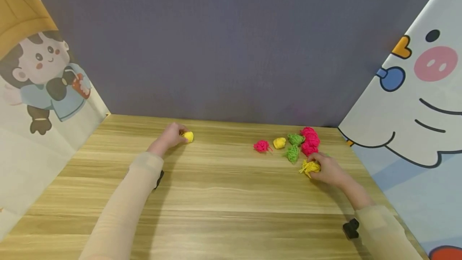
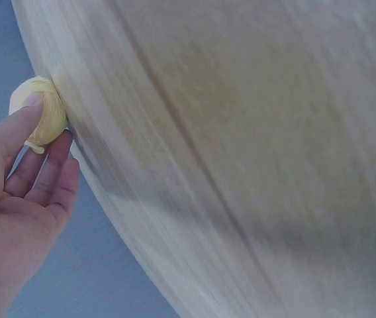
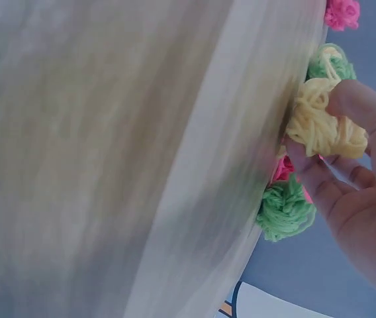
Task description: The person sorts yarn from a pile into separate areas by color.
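Note:
My left hand [image 1: 172, 135] pinches a small, tightly wound yellow yarn ball [image 1: 189, 137] between thumb and fingers at the far left of the table. In the left wrist view, that ball [image 2: 50, 118] has a short loose end below. On the right, my right hand [image 1: 327, 170] grips a looser yellow yarn bundle [image 1: 309, 167], its strands sticking out to the left. Just beyond it lie two green yarn balls [image 1: 292, 153] and pink yarn [image 1: 310, 141]. Another green yarn ball [image 3: 286, 209] shows beneath my fingers in the right wrist view; my hand mostly hides it from the head view.
A small pink yarn ball [image 1: 261, 146] and another yellow one [image 1: 279, 143] lie left of the green ones. Behind the wooden table [image 1: 223, 187] stands a grey panel [image 1: 216, 51]. Printed cartoon panels [image 1: 415, 103] flank both sides.

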